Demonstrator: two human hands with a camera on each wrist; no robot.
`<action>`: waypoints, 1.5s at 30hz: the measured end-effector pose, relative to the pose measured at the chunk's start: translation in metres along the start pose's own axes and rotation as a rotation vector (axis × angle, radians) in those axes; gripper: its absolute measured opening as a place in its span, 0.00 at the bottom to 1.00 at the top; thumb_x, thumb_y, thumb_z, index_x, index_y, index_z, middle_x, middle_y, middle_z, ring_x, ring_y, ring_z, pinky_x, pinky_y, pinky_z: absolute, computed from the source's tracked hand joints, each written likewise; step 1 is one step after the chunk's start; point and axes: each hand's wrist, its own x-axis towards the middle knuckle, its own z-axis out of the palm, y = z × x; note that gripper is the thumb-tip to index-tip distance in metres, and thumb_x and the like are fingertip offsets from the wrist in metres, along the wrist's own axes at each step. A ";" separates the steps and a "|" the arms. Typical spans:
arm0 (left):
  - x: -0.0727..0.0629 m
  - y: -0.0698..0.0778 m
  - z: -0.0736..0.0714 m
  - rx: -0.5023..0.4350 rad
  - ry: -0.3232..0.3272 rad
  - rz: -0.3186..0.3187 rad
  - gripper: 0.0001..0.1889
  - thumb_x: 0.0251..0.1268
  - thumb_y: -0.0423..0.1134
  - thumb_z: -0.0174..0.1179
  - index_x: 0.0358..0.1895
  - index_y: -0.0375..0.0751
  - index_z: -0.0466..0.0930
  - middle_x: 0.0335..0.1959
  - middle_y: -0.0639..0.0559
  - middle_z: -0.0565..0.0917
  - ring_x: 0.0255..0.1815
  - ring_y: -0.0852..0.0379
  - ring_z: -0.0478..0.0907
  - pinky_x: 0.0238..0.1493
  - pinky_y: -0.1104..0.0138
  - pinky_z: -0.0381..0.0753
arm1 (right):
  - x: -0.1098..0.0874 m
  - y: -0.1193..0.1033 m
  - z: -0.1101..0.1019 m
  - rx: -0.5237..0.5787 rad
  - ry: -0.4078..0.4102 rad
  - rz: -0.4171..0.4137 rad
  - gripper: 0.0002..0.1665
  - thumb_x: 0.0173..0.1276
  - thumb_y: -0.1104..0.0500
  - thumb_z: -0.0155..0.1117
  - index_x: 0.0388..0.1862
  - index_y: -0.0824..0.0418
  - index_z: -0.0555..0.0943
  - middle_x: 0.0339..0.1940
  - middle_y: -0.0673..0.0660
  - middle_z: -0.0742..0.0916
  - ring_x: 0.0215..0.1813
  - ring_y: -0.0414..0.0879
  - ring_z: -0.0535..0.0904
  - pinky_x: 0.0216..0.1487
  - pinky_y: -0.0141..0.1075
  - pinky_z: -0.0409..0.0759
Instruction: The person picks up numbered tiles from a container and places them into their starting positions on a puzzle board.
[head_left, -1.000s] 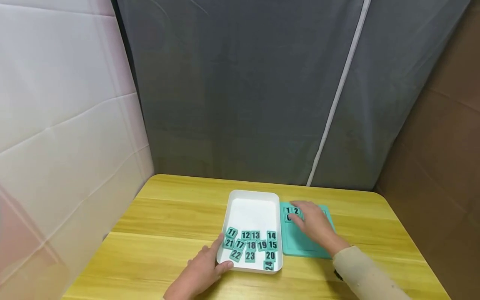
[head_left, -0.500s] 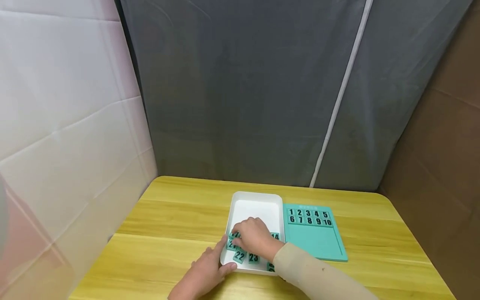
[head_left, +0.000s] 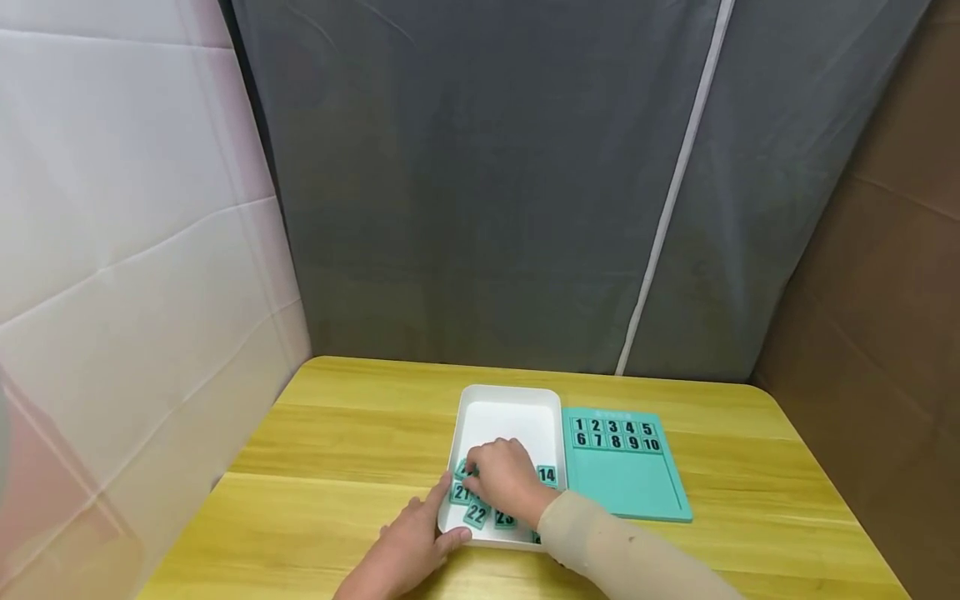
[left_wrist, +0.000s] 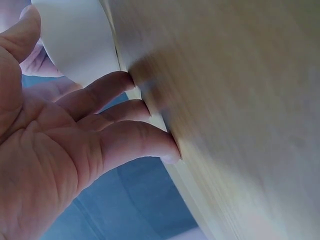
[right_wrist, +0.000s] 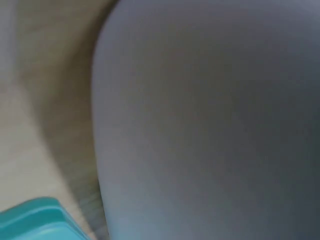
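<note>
A white tray (head_left: 510, 408) lies on the table, with several teal number tiles in its near half. My right hand (head_left: 506, 479) is inside it, thumb and index finger pinching a number tile (head_left: 461, 471) at the left wall. The hand hides most of that tile's face and other tiles behind it. Tile 21 (head_left: 461, 493) and tile 22 (head_left: 476, 514) show just below the fingers. My left hand (head_left: 408, 533) rests at the tray's near left corner, its index finger along the left rim and thumb at the front rim. In the left wrist view, its other fingertips (left_wrist: 172, 150) touch the table.
A teal board (head_left: 630, 483) lies against the tray's right side, with tiles 1 to 10 in two rows at its top and a bare recess below. Tile 14 (head_left: 547, 475) is near the tray's right wall. A grey curtain (head_left: 450, 208) hangs behind the wooden table (head_left: 360, 433).
My right hand has moved left from the top of the board into the tray, down to the tile that showed 11. The left hand has stayed at the tray's corner.
</note>
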 end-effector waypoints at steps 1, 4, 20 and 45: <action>0.000 0.000 0.000 -0.001 -0.001 -0.001 0.48 0.69 0.57 0.71 0.85 0.40 0.59 0.65 0.22 0.80 0.67 0.24 0.78 0.57 0.14 0.66 | 0.000 0.000 0.001 0.001 0.003 0.012 0.13 0.70 0.43 0.78 0.47 0.47 0.92 0.39 0.43 0.94 0.44 0.40 0.86 0.53 0.41 0.83; -0.001 0.000 0.002 0.006 0.002 0.002 0.48 0.69 0.57 0.71 0.85 0.40 0.59 0.64 0.23 0.81 0.66 0.24 0.79 0.57 0.15 0.67 | -0.003 0.003 -0.005 0.066 0.010 0.048 0.19 0.70 0.45 0.78 0.56 0.49 0.89 0.43 0.45 0.93 0.45 0.42 0.84 0.55 0.42 0.83; -0.005 -0.001 -0.002 0.022 0.015 -0.018 0.49 0.68 0.58 0.72 0.86 0.43 0.59 0.68 0.22 0.78 0.70 0.23 0.76 0.63 0.20 0.68 | -0.058 0.136 -0.053 0.207 0.119 0.309 0.29 0.71 0.55 0.78 0.69 0.54 0.82 0.56 0.53 0.93 0.65 0.57 0.83 0.70 0.59 0.80; -0.006 -0.003 -0.005 0.036 0.018 -0.012 0.49 0.69 0.57 0.71 0.86 0.42 0.58 0.69 0.24 0.79 0.75 0.18 0.69 0.65 0.18 0.64 | -0.072 0.140 -0.029 -0.095 0.116 0.150 0.27 0.70 0.55 0.78 0.66 0.56 0.84 0.62 0.59 0.91 0.67 0.63 0.83 0.74 0.65 0.74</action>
